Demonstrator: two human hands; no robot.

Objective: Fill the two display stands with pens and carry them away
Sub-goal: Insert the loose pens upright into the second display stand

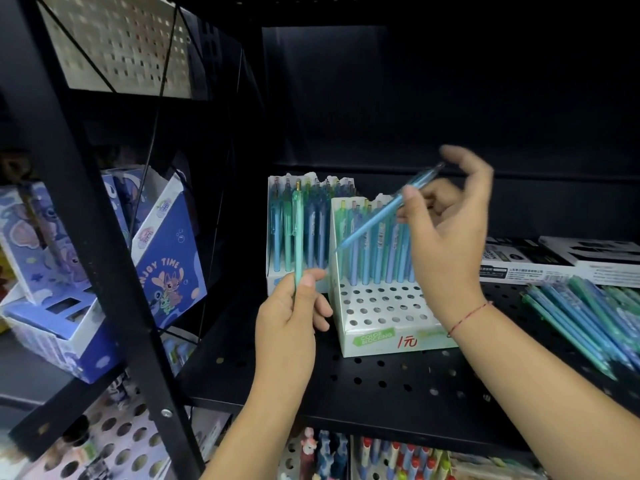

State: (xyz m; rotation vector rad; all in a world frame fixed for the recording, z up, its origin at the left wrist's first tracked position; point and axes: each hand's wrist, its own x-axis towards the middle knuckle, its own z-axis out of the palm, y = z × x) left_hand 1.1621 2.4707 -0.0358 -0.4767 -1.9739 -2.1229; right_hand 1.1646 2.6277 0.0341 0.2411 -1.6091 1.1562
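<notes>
- The person's left hand (291, 313), closest to the camera on its forearm, grips a green pen (297, 237) between thumb and curled fingers. The pen stands nearly upright, its lower end hidden in the hand.
- The right hand (446, 244) is raised higher and further back. It pinches a blue pen (381, 216) between thumb and fingertips, with the other fingers spread loosely. A red thread (471, 315) circles that wrist.
- The blue pen's long axis slants, with its tip pointing down and left over the front stand (381, 327). The tip hangs in front of the pens already standing there. The open holes lie below the tip and toward the camera, so the pen probably has to swing upright and come down and forward to seat.
- The front stand holds upright pens in its rear rows, and several front rows of holes are bare. The left hand is just beside its left wall, so it too is near those holes.
- The rear stand (273, 282) sits behind and to the left, partly hidden. The rows that show look full of pens.
- Loose pens (588, 317) lie in a heap on the black perforated shelf (381, 382), to the right of the right forearm. That hand is the nearer one for restocking.
- Flat boxes (554, 261) lie behind the heap, and cartoon boxes (169, 258) stand on the next rack to the left.
</notes>
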